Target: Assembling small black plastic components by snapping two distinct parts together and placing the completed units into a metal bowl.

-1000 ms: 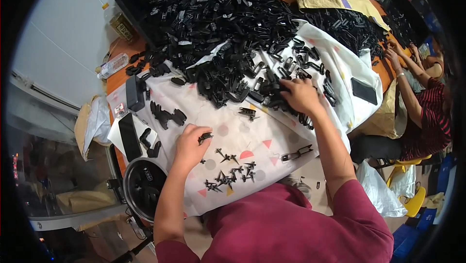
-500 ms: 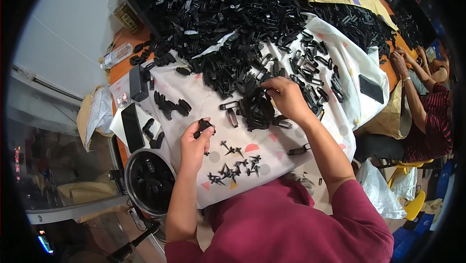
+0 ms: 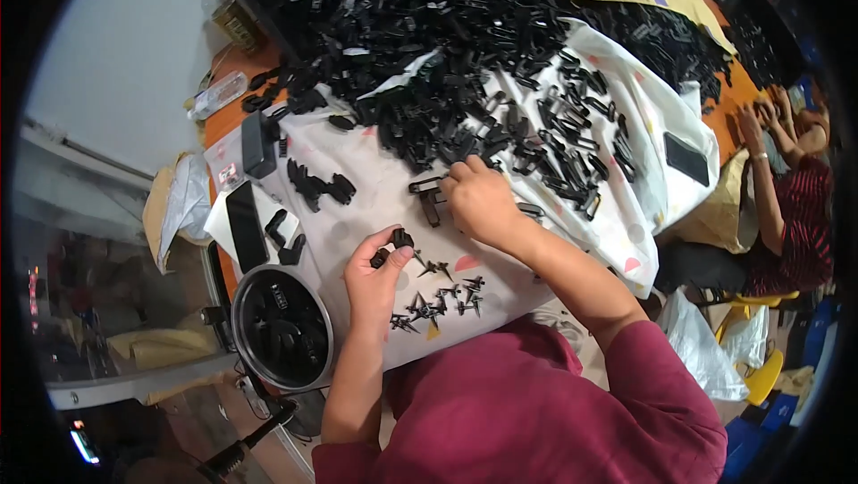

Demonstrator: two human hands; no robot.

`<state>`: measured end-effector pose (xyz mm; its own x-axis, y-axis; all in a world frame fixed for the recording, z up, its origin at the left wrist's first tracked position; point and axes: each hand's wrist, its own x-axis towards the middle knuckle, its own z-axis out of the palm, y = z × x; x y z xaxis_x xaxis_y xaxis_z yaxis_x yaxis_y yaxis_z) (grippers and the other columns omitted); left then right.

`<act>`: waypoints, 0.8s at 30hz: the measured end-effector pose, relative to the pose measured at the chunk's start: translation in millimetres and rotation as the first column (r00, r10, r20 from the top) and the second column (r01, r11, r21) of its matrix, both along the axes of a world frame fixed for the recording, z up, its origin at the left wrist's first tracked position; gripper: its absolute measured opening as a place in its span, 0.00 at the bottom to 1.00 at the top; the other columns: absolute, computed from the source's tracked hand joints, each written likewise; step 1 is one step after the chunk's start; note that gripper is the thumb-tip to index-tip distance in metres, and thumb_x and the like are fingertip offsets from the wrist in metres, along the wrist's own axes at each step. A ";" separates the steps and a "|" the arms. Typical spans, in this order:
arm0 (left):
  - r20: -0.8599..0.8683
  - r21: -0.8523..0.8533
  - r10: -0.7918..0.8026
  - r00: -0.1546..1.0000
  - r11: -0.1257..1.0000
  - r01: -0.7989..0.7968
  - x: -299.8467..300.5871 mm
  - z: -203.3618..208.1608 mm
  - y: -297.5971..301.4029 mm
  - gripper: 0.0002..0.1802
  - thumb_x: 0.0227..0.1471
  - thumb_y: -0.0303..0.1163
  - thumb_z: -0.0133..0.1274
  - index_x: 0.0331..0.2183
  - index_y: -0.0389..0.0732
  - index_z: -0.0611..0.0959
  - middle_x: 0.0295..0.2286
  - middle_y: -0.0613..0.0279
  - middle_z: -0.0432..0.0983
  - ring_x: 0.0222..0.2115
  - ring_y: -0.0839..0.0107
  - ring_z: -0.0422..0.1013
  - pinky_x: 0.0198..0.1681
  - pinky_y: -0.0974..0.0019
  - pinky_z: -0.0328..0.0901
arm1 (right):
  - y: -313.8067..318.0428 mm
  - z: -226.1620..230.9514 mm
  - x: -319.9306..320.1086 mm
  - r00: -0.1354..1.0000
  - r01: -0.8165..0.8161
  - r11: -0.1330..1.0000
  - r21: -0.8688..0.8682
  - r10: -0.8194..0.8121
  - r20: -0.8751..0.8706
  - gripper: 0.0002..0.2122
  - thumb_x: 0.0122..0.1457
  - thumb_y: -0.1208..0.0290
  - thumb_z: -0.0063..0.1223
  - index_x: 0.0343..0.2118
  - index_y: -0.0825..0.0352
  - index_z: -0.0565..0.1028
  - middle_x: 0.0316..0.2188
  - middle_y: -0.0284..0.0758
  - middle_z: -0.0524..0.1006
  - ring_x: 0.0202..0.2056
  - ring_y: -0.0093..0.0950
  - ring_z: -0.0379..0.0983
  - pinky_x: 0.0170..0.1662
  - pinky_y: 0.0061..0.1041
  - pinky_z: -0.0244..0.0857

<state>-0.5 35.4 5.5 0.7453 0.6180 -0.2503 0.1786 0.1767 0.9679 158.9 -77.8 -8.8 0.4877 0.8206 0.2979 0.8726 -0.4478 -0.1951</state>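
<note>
My left hand [image 3: 374, 277] is closed around a small black plastic part [image 3: 402, 238], whose top shows between the thumb and fingers. At the near edge of the big pile of black plastic parts [image 3: 416, 122], my right hand [image 3: 480, 202] reaches down with its fingers curled together. Whatever is in those fingers is hidden beneath the hand. Just left of them lie black frame-shaped parts [image 3: 432, 209] on the patterned white cloth [image 3: 375, 202]. Several small spiky black pieces [image 3: 435, 307] are scattered nearer to me, below both hands.
A round bowl [image 3: 327, 341] with black parts stands at the left, beside a dark phone-like slab [image 3: 244, 227] and a dark box [image 3: 259, 144]. A clear bottle [image 3: 219, 95] lies behind them. Another phone [image 3: 686, 159] rests at the right; a co-worker's arms [image 3: 767, 189] are farther right.
My right hand has moved left and toward me, from above the pile's near clump to beside the frame-shaped parts. The left hand has shifted slightly right, still holding its black part.
</note>
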 end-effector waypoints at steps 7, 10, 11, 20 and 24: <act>0.215 -0.104 -0.022 0.976 0.994 0.045 -1.2 10.7 -11.7 0.17 0.38 0.24 0.61 0.35 0.36 0.76 0.22 0.73 0.67 0.21 0.85 0.60 0.25 0.82 0.57 | -14.2 53.1 -33.5 0.575 0.066 0.829 0.556 0.424 -0.700 0.12 0.46 0.77 0.57 0.37 0.66 0.74 0.29 0.29 0.70 0.31 0.21 0.66 0.35 0.18 0.60; 0.301 -0.133 -0.014 0.953 0.989 0.057 0.5 16.9 -12.1 0.18 0.38 0.24 0.61 0.35 0.37 0.75 0.23 0.72 0.68 0.22 0.85 0.61 0.25 0.82 0.58 | -21.6 55.3 -29.6 0.864 -0.174 0.830 0.530 0.387 -0.322 0.13 0.48 0.78 0.56 0.39 0.67 0.73 0.29 0.27 0.69 0.29 0.14 0.63 0.30 0.15 0.59; 0.284 -0.141 -0.010 0.959 0.989 0.053 0.1 19.7 -10.9 0.17 0.38 0.24 0.61 0.35 0.37 0.75 0.22 0.73 0.68 0.22 0.85 0.61 0.25 0.82 0.58 | -25.6 57.9 -31.4 0.702 -0.046 0.843 0.536 0.409 -0.583 0.13 0.49 0.78 0.54 0.40 0.68 0.72 0.29 0.28 0.69 0.29 0.15 0.63 0.29 0.15 0.61; 0.275 -0.035 -0.055 0.960 0.997 0.067 -0.8 22.2 -11.9 0.18 0.37 0.22 0.61 0.35 0.37 0.76 0.24 0.70 0.70 0.19 0.84 0.60 0.21 0.82 0.55 | -31.5 57.4 -43.5 0.749 -0.107 0.779 0.618 0.472 -0.465 0.12 0.51 0.83 0.47 0.39 0.70 0.67 0.36 0.40 0.71 0.33 0.25 0.71 0.31 0.19 0.69; 0.288 0.042 -0.086 0.954 0.996 0.078 -2.2 24.2 -12.3 0.17 0.37 0.22 0.61 0.34 0.37 0.77 0.25 0.71 0.69 0.22 0.83 0.62 0.25 0.82 0.57 | -33.6 65.6 -43.6 0.736 -0.142 0.851 0.505 0.432 -0.521 0.13 0.46 0.81 0.52 0.37 0.67 0.71 0.29 0.37 0.72 0.28 0.31 0.69 0.29 0.25 0.64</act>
<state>-2.8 23.1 29.7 0.8315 0.5556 0.0004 -0.0966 0.1439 0.9849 115.3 -111.4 56.8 0.4400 0.8203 0.3653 0.5765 0.0539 -0.8153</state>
